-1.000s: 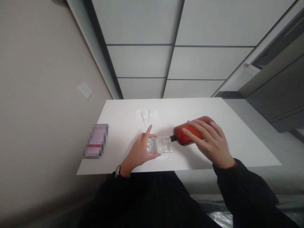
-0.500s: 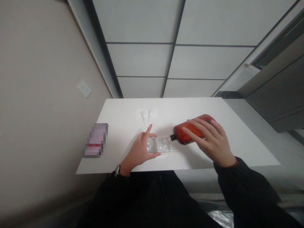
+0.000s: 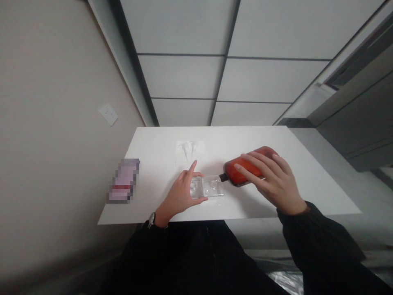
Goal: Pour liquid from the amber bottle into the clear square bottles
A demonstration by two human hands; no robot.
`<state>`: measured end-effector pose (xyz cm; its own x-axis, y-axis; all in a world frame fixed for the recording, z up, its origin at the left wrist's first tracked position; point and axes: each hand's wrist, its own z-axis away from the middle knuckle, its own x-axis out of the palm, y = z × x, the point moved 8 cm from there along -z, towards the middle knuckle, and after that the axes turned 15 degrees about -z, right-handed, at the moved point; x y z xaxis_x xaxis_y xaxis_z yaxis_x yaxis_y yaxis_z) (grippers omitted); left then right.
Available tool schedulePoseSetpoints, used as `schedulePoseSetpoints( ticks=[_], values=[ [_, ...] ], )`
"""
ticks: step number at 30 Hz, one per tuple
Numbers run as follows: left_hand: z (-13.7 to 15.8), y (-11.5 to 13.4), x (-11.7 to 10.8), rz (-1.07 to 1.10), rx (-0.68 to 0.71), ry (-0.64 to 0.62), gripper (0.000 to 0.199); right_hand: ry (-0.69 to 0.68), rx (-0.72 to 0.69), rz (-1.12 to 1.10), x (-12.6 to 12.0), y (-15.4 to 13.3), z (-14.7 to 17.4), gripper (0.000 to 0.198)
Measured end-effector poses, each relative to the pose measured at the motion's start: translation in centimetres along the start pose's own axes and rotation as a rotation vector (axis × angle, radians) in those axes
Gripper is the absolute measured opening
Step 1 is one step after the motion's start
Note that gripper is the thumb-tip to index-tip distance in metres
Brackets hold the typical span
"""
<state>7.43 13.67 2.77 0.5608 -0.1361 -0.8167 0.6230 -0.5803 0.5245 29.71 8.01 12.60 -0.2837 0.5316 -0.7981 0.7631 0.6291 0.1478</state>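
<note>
My left hand point(image 3: 181, 191) grips a clear plastic case point(image 3: 216, 189) from its left side, thumb along the near edge and a finger at the far edge, index finger raised. Round hollows show in the case, which rests on the white table. Wrapped over a reddish-brown bottle point(image 3: 238, 170) is my right hand point(image 3: 274, 180). The bottle is tilted, its black neck point(image 3: 224, 177) pointing left at the right end of the case. Whether liquid is flowing out cannot be made out.
Beyond my left hand, two small whitish pieces point(image 3: 188, 150) lie on a pale, see-through sheet. A pixelated pinkish object point(image 3: 124, 180) lies at the left edge of the white table point(image 3: 147, 147). A wall with a socket point(image 3: 109, 114) rises on the left; pale panels stand behind the table.
Both hands, the case and the tilted bottle hold nearly the same places. Only a very slight shift of the whole view shows.
</note>
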Motion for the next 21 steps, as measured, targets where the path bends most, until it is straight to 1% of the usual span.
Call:
schedulePoseSetpoints(
  ticks=[9, 15, 21],
  values=[
    [-0.02, 0.05, 0.03, -0.010, 0.007, 0.007, 0.137, -0.021, -0.036, 0.022, -0.15, -0.17, -0.33, 0.090],
    [-0.06, 0.09, 0.08, -0.025, 0.008, -0.005, 0.138, -0.037, -0.055, 0.042, -0.27, -0.25, -0.62, 0.085],
    [-0.04, 0.15, 0.06, -0.010, 0.011, -0.007, 0.137, -0.030, -0.065, 0.054, -0.45, -0.28, -0.92, 0.086]
  ],
)
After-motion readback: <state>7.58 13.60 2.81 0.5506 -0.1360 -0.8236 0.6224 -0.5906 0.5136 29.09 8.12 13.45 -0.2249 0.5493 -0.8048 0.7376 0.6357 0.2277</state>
